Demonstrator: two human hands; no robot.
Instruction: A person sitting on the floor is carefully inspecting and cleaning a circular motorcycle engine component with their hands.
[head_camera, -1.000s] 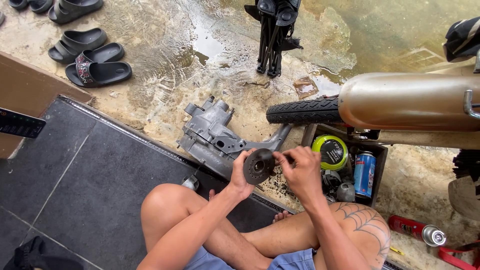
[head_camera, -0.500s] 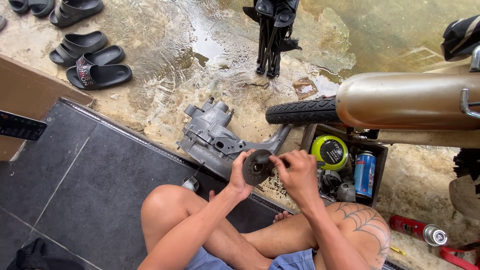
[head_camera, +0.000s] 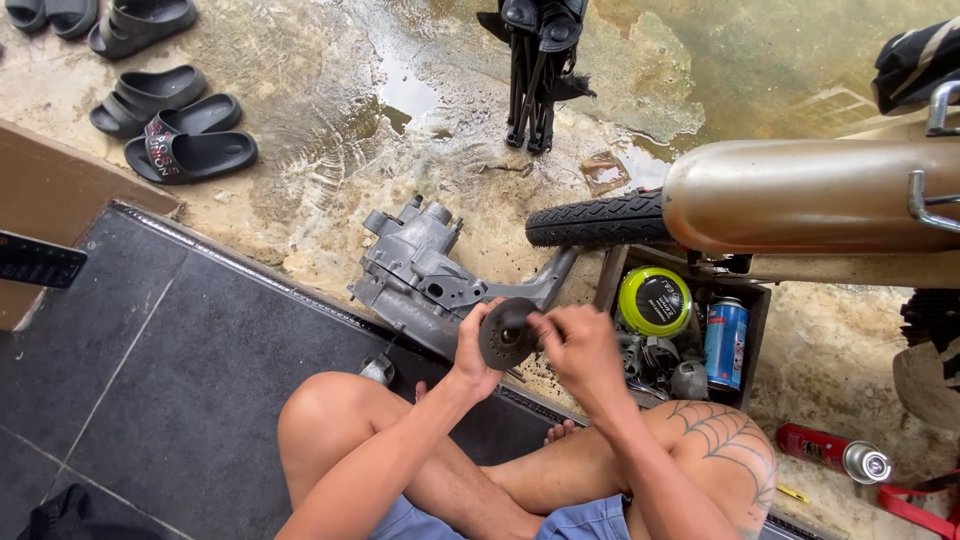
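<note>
I sit cross-legged at the edge of a dark tiled step. My left hand (head_camera: 470, 352) grips a dark round metal disc part (head_camera: 506, 335) by its left rim, held upright in front of me. My right hand (head_camera: 578, 345) pinches the disc's right side with its fingers at the centre. Just beyond the disc lies a grey cast engine casing (head_camera: 425, 280) on the wet concrete.
A wooden box (head_camera: 755, 300) at right holds a yellow-green round tin (head_camera: 655, 300), a blue spray can (head_camera: 726, 343) and metal parts. A scooter's tyre (head_camera: 595, 220) and tan body (head_camera: 800, 195) stand behind it. Black sandals (head_camera: 180, 140) lie far left, a red can (head_camera: 830, 452) at right.
Both hands stay on the disc; the fingers of my right hand have shifted slightly on it. The view has barely moved.
</note>
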